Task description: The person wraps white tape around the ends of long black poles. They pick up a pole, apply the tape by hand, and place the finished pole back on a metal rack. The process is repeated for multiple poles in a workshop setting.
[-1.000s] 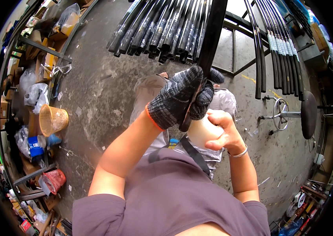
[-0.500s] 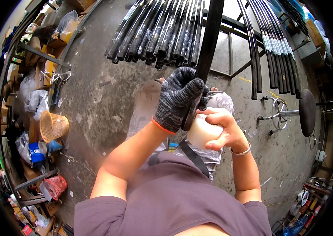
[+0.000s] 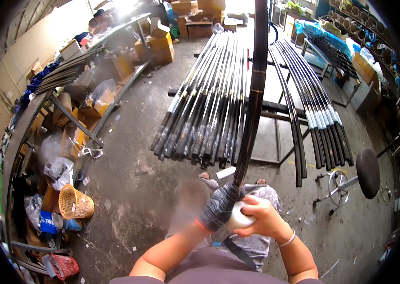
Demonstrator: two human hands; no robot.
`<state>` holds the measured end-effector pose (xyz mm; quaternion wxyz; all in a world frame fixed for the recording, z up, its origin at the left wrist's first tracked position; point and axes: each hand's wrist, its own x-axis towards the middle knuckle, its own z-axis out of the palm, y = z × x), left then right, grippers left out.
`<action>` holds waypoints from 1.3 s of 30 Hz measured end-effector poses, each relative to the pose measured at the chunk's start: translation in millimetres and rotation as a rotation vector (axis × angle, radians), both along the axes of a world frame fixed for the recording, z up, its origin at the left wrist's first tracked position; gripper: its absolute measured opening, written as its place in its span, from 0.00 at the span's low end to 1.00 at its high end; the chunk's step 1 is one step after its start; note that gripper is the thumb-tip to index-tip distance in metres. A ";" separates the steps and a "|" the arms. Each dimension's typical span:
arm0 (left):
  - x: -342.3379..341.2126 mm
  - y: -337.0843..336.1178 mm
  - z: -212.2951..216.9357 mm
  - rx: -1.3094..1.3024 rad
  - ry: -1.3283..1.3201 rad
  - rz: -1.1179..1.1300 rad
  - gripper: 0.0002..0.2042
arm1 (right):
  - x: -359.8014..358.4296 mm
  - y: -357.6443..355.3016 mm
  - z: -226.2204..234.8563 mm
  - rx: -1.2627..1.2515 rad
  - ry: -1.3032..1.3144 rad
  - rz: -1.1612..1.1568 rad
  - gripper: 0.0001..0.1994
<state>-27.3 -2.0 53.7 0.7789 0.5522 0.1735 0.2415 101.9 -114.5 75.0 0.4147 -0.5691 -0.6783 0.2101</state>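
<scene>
My left hand (image 3: 219, 208), in a grey-black knit glove with an orange cuff, is closed round the lower end of a long black rod (image 3: 254, 104). The rod rises away from me, past the top of the picture. Bare except for a pale bracelet at the wrist, my right hand (image 3: 267, 218) grips a whitish roll (image 3: 240, 218) of tape or film. Fingers lie over its upper side, with the thumb below. The roll sits right beside the rod's lower end and the glove; whether it touches the rod I cannot tell.
Many similar black rods (image 3: 209, 113) lie side by side on a rack ahead, with another group (image 3: 318, 104) to its right. A round stool (image 3: 368, 173) stands at right. Left are a cluttered shelf (image 3: 70, 120), a yellow basket (image 3: 76, 202) and a red basket (image 3: 63, 266).
The view has tilted upward, so hands and racks appear lower and more of the room shows. Both hands keep their holds on the rod and the roll.
</scene>
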 end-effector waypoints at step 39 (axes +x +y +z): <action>67.2 107.9 1.1 1.185 0.437 0.579 0.28 | 37.9 -52.2 -50.1 0.043 0.416 -0.299 0.19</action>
